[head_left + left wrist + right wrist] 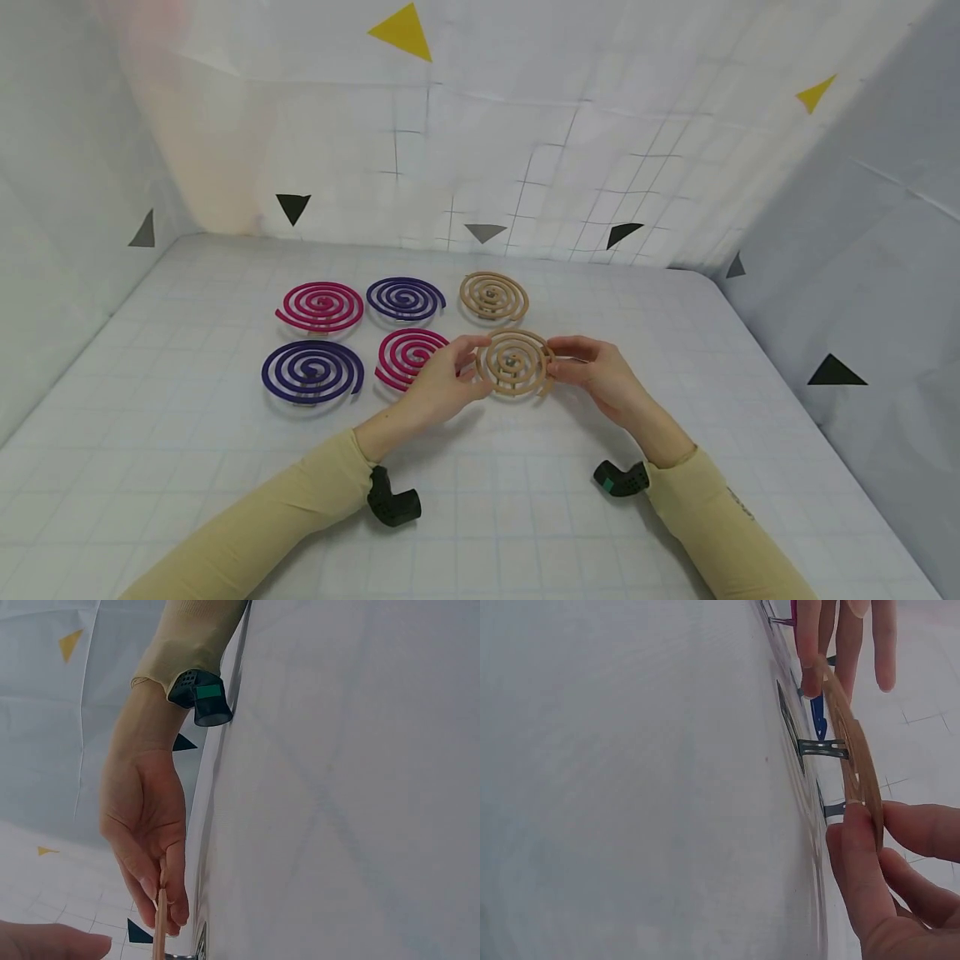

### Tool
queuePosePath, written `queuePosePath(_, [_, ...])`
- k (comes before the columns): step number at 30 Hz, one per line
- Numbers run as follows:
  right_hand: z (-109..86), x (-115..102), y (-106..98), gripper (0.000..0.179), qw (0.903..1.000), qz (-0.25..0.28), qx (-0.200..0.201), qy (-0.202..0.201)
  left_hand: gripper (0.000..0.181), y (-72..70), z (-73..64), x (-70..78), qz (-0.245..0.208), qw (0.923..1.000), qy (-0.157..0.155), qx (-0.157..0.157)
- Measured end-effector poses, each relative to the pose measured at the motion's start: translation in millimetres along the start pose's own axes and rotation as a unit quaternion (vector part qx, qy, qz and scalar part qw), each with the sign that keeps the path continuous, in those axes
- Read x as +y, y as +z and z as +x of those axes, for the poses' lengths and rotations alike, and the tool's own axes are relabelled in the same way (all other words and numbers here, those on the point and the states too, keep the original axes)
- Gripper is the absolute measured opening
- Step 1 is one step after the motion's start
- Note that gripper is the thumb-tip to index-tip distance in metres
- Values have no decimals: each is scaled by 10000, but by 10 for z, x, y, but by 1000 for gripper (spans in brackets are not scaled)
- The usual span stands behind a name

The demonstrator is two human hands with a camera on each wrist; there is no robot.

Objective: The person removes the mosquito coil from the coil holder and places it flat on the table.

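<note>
Six flat spiral coils sit in two rows on the white counter [510, 508], and from here I see both hands at the near tan coil [513, 360], right end of the near row. The right hand [603, 372] pinches that coil's right edge between thumb and fingers. The left hand [444, 379] is at its left edge, thumb and forefinger apart; I cannot tell how firmly it touches, if at all. A metal stand [822, 748] rises from the counter beneath the coil, its strip reaching the underside. Left of it, partly behind the left hand, lies the near pink coil [415, 357], and farther left the near blue coil [312, 370]. In the far row, left to right, are the far pink coil [323, 302], the far blue coil [405, 297] and the far tan coil [491, 293]. Two pale yellow sleeves [277, 508] reach in from the near side, a black device [393, 502] at each cuff. Yellow, grey and black triangles [405, 33] mark the white walls around.
</note>
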State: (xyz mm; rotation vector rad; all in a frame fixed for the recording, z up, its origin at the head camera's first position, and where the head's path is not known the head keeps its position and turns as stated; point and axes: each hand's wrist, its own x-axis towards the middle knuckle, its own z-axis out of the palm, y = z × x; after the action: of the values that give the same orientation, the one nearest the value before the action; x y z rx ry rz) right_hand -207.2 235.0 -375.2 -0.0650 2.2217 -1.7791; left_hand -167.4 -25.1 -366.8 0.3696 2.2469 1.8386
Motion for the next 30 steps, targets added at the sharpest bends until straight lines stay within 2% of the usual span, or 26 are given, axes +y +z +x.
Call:
queuePosePath(7, [6,15,-11,55,9999,-58,-100,39,59,9,9,-8,23,10000,-19,-32])
queuePosePath(13, [-3,0,-3,55,9999,23,-139,53,60,13,12,-5,-196,9998,73,-80])
queuePosePath(26, [-7,-40,-17,56,9999,-52,-61,112,56,12,7,-1,-108,9999,75,85])
queuePosePath(30, [-6,-47,-21,55,10000,-24,-45,43,55,16,4,-10,-151,9996,193,158])
